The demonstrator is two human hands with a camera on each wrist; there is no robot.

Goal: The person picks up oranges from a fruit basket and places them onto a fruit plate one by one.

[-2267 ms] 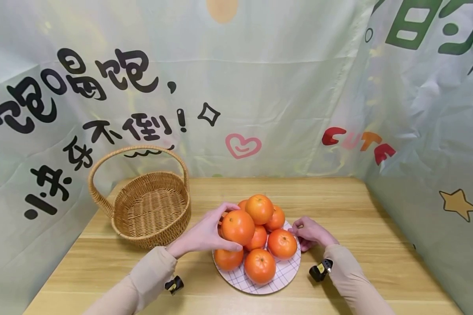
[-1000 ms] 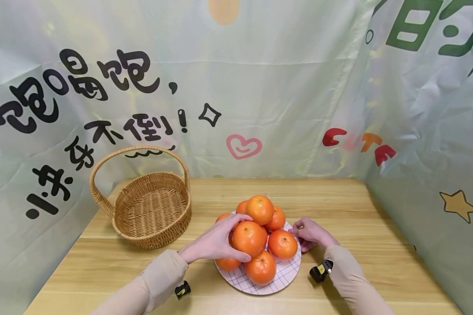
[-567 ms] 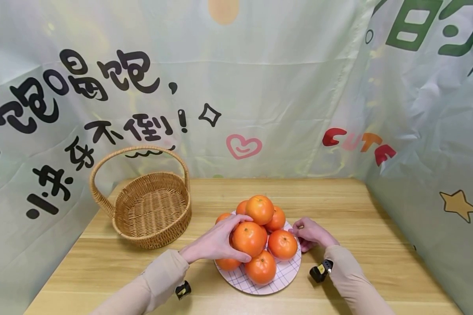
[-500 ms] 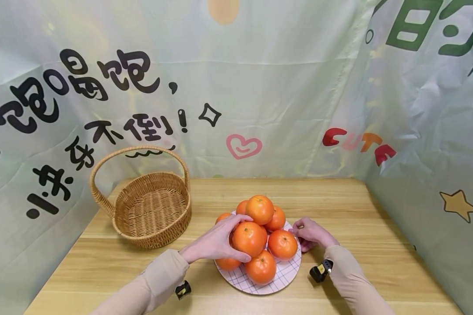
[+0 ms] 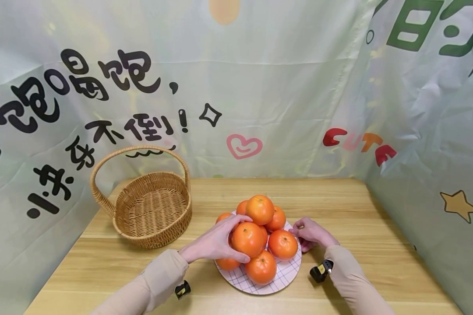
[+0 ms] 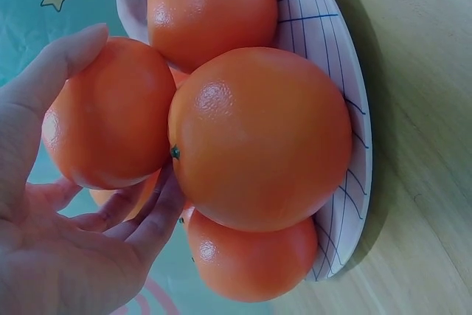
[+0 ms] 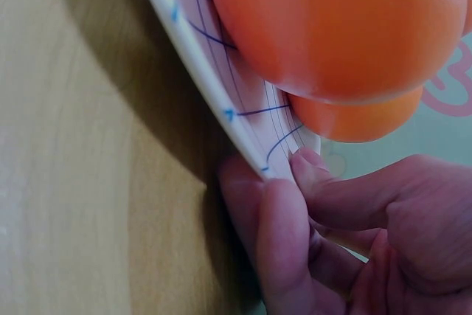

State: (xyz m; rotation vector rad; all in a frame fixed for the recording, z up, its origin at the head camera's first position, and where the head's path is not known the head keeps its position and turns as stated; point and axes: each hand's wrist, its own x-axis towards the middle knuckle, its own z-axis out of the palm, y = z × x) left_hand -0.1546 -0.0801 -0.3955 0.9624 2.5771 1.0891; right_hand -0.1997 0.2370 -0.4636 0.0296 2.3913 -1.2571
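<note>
My left hand curls its fingers and thumb round an orange, which sits over the middle of the heap on a round checked plate. In the left wrist view the held orange touches a larger-looking orange beside it. Whether it rests on the fruit beneath is hard to tell. Several more oranges surround it, one top orange standing high at the back. At the plate's right edge my right hand pinches the rim between thumb and fingers, as the right wrist view shows the hand gripping the plate.
A wicker basket with a tall arched handle stands to the left of the plate, nothing in it. The wooden table meets a printed cloth backdrop at the back and sides.
Since the earliest frame, my left hand has carried the orange right and slightly down, toward the heap's middle. During the last second it has barely moved. My right hand has stayed on the plate rim.
</note>
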